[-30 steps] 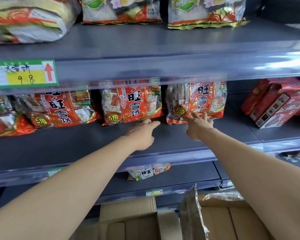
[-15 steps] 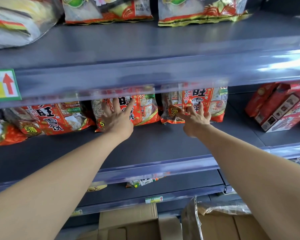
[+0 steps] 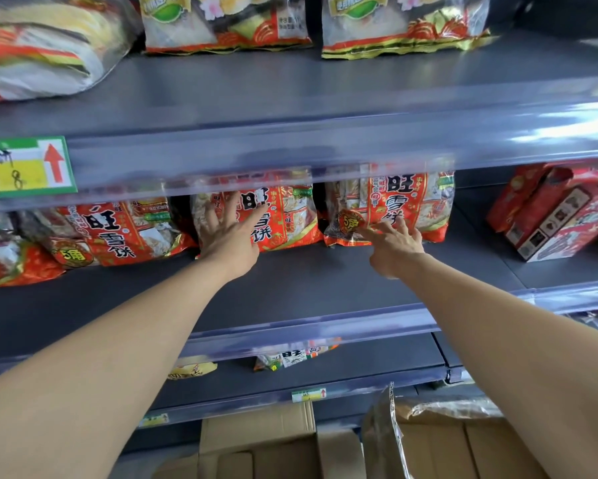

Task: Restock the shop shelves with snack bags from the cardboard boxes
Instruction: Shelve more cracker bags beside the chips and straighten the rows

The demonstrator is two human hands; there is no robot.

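Note:
Three red-and-clear snack bags stand in a row at the back of the middle grey shelf [image 3: 290,288]. My left hand [image 3: 230,233] lies flat, fingers spread, against the front of the middle bag [image 3: 287,216]. My right hand [image 3: 394,242] touches the lower front of the right bag [image 3: 411,202] with its fingertips, holding nothing. The left bag [image 3: 118,229] leans untouched. Two open cardboard boxes sit on the floor below, one at the centre [image 3: 256,444] and one at the right [image 3: 463,444] with a clear plastic liner.
Green-and-clear snack bags [image 3: 401,25] line the top shelf. Red gift boxes [image 3: 560,212] stand on the middle shelf at right. A green price tag [image 3: 24,167] sits on the upper shelf rail. Small bags [image 3: 290,357] lie on the lower shelf.
Both hands reached deeper into the middle shelf. The left hand went from hovering over the shelf to pressing flat on the middle bag; the right stays on the right bag.

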